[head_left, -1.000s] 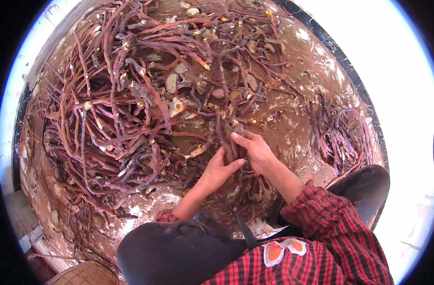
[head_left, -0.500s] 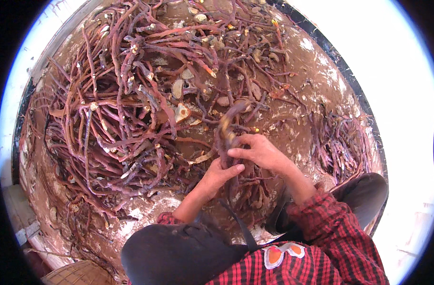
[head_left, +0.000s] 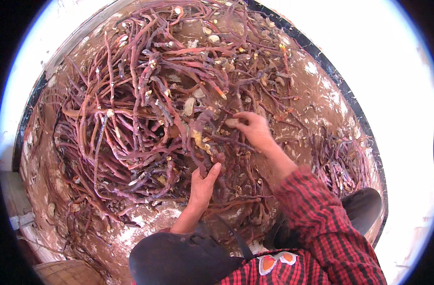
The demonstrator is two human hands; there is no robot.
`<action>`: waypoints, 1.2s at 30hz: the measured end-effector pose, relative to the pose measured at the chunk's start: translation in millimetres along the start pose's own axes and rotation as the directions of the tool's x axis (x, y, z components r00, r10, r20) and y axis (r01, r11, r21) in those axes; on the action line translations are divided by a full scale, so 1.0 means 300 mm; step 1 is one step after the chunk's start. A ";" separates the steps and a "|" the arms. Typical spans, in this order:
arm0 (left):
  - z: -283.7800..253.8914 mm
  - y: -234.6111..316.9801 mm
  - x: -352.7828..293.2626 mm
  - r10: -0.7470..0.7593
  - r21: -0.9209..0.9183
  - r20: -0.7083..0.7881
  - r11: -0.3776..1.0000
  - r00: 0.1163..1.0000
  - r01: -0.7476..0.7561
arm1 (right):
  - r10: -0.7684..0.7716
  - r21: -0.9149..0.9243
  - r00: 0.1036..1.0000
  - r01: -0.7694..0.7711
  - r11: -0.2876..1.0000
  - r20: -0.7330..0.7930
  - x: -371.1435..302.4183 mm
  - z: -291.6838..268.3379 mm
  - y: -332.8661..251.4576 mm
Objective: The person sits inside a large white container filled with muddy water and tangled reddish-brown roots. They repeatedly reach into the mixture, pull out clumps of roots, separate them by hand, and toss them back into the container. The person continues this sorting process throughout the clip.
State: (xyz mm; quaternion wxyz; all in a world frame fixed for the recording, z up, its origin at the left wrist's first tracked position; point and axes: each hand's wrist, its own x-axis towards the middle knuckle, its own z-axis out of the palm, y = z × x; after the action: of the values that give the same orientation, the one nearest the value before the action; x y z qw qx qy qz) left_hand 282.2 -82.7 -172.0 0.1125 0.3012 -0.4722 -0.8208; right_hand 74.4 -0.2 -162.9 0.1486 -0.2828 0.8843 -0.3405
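Head view: nearest, a woven basket (head_left: 67, 273) is sitting at the lower left, and the person's dark-trousered knees (head_left: 179, 259) are bending on either side of the lower middle. Red-and-black checked cloth is forming the right sleeve (head_left: 317, 213). Just beyond, the left hand (head_left: 202, 190) is gripping a root clump (head_left: 201, 135), its fingers clamped on the lower end, partly hidden, with the thumb pressing in view. The clump is extending away from that hand, showing a yellow patch along its middle. Well to the right, a smaller root bundle (head_left: 341, 168) is lying on the brown surface (head_left: 305, 107). A little farther, the right hand (head_left: 256, 130) is hanging just right of the clump, its thumb and fingertips drawn close at a pale piece (head_left: 231, 122); I cannot tell whether they are clamping it. Reddish-purple roots are tangling in a large pile (head_left: 136, 85) on the left. Pale slices (head_left: 189, 106) are lying beyond the clump, and a dark edge (head_left: 331, 66) is curving around the far right.
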 end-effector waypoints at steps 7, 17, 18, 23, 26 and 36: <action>-0.012 0.062 0.018 0.099 0.676 0.076 0.727 0.992 -0.124 | 0.067 0.199 0.876 0.033 0.979 -0.477 -0.048 -0.475 -0.153; 0.045 0.192 -0.040 0.588 0.518 0.342 0.532 0.733 -0.669 | -0.208 0.208 0.956 0.251 0.945 -0.205 -0.091 -0.412 -0.276; 0.044 0.211 -0.038 0.666 0.519 0.400 0.401 0.629 -0.755 | -0.243 0.211 0.965 0.259 0.942 -0.097 -0.092 -0.399 -0.274; 0.092 0.398 -0.071 0.714 0.642 0.602 -0.167 0.357 -0.748 | -0.307 0.263 0.890 0.224 0.938 0.337 -0.117 -0.345 -0.320; 0.101 0.376 -0.059 0.529 0.661 0.573 0.153 0.626 -0.735 | -0.462 0.175 0.861 0.432 0.885 0.212 -0.117 -0.351 -0.317; 0.095 0.435 -0.053 0.227 0.449 0.388 0.800 0.893 -0.398 | -0.285 0.331 0.940 0.212 0.919 0.188 -0.119 -0.387 -0.304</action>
State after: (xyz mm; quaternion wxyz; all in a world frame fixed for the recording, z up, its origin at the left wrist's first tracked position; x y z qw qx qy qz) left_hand 264.7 -124.1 -45.0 0.0861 0.1019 -0.7303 -0.6700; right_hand 86.3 26.0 -13.8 0.2482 -0.4048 0.7538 -0.4541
